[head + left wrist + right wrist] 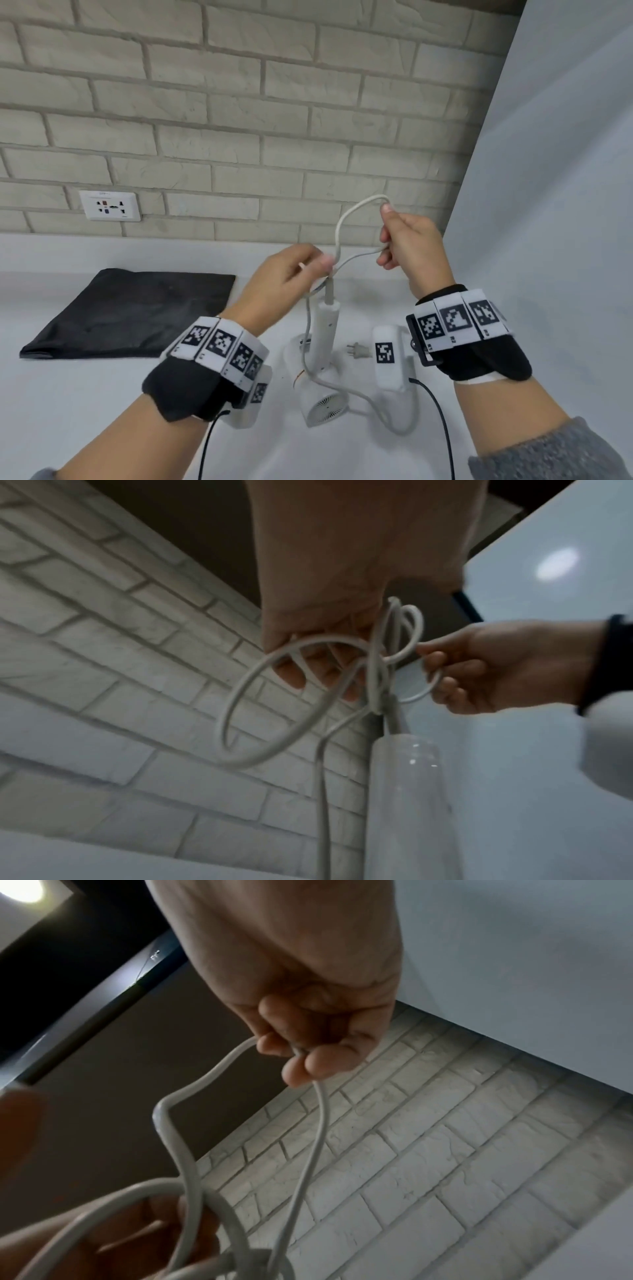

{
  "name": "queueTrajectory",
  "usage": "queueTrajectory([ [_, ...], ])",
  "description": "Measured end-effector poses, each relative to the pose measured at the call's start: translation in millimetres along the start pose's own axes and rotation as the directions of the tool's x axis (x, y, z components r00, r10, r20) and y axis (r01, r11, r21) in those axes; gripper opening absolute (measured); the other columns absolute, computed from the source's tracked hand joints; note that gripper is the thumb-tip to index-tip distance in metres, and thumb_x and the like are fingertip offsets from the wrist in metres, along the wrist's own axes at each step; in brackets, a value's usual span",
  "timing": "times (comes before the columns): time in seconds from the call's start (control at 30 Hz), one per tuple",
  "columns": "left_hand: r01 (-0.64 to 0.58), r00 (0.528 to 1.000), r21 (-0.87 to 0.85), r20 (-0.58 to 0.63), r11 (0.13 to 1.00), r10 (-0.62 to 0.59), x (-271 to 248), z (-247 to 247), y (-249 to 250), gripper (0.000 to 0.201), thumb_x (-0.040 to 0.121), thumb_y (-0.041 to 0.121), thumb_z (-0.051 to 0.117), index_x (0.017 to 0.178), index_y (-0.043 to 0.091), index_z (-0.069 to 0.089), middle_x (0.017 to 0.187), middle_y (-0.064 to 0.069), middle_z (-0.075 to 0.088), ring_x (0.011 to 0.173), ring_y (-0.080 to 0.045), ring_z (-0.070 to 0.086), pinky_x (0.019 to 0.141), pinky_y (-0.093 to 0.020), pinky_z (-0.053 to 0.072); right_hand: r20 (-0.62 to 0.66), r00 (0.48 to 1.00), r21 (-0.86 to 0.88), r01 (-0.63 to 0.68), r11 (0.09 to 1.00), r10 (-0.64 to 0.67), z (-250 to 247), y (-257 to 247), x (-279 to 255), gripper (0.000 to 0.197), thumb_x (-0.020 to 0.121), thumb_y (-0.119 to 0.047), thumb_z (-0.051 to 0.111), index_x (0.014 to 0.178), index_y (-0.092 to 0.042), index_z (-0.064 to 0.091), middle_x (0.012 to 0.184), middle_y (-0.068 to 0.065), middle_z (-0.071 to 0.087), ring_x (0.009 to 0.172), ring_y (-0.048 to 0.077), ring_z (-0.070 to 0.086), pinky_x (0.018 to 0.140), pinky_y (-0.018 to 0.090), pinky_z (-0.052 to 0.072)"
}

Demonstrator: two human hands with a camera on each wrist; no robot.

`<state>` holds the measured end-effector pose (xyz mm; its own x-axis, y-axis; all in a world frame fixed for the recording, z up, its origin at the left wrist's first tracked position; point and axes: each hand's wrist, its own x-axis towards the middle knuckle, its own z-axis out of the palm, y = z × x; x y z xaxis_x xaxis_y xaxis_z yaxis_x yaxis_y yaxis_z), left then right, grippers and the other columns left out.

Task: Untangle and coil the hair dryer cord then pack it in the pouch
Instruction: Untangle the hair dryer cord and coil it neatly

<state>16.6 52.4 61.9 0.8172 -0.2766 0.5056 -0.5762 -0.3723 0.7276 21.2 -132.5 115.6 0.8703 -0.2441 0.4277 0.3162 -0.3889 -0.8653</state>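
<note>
1. The hair dryer point(322, 377) stands on the white counter point(102, 411), handle up; its cord point(342, 222) rises from the handle top in loops.
2. The left hand point(291, 274) pinches the crossing loops near the handle; the right hand point(407, 240) grips a raised loop.
3. The cord looks light, springy and smooth, so it is best held at the crossings.
4. The black pouch point(137, 308) lies flat at left.

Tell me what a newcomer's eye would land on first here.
First, the two hands raised mid-frame: the left hand and right hand each pinch the white cord, which loops up between them. Below them the white hair dryer stands on the counter, and a black pouch lies flat to the left.
</note>
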Motion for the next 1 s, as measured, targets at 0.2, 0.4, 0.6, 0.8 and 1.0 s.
queueTrajectory([
  [0.2,-0.008,0.999,0.151,-0.030,0.989,0.012,8.2,-2.5,0.6,0.015,0.091,0.026,0.051,0.096,0.017,0.063,0.080,-0.005,0.068,0.075,-0.023,0.064,0.069,-0.043,0.054,-0.122,0.986,0.233,-0.082,0.969,0.112,-24.9,-0.8,14.4,0.041,0.095,-0.034,0.043,0.061,-0.012,0.046,0.023,-0.002,0.039,0.027,0.010,0.045,0.035,0.017,0.037],
  [0.4,0.082,0.983,0.049,-0.166,0.995,-0.072,12.3,-6.6,-0.7,0.019,0.093,0.021,0.049,0.090,0.019,0.067,0.081,-0.003,0.062,0.076,-0.018,0.055,0.067,-0.026,0.042,-0.027,0.930,0.069,-0.363,0.929,0.366,-25.4,54.5,15.1,0.029,0.095,-0.025,0.046,0.077,-0.005,0.059,0.046,0.004,0.054,0.040,0.015,0.051,0.040,0.021,0.042],
  [0.6,0.152,0.967,0.002,-0.206,0.988,-0.149,19.8,1.1,6.7,0.030,0.093,0.025,0.047,0.070,0.010,0.061,0.063,0.003,0.057,0.052,-0.009,0.044,0.045,-0.013,0.032,0.121,0.863,-0.381,0.496,0.780,-0.490,2.0,17.4,-25.0,0.044,0.079,0.003,0.042,0.120,-0.010,0.053,0.118,0.007,0.048,0.110,0.016,0.043,0.097,0.016,0.032],
  [0.8,0.135,0.973,-0.118,-0.173,0.984,-0.154,18.4,6.0,10.8,0.033,0.093,0.020,0.047,0.063,0.016,0.060,0.048,0.011,0.056,0.048,0.002,0.050,0.053,-0.014,0.037,0.442,0.789,-0.398,0.598,0.696,-0.426,39.8,22.8,-32.3,0.024,0.089,-0.025,0.055,0.108,-0.011,0.058,0.103,0.003,0.058,0.095,0.017,0.051,0.081,0.026,0.040],
  [1.0,0.207,0.927,-0.106,-0.298,0.973,-0.230,20.5,-7.2,-4.2,0.029,0.092,0.020,0.045,0.077,0.006,0.064,0.079,-0.008,0.061,0.071,-0.018,0.051,0.070,-0.033,0.039,0.330,0.816,-0.366,0.574,0.732,-0.474,32.7,21.5,-24.4,0.022,0.094,-0.020,0.044,0.085,-0.006,0.057,0.076,-0.004,0.043,0.065,0.013,0.042,0.057,0.021,0.032],
])
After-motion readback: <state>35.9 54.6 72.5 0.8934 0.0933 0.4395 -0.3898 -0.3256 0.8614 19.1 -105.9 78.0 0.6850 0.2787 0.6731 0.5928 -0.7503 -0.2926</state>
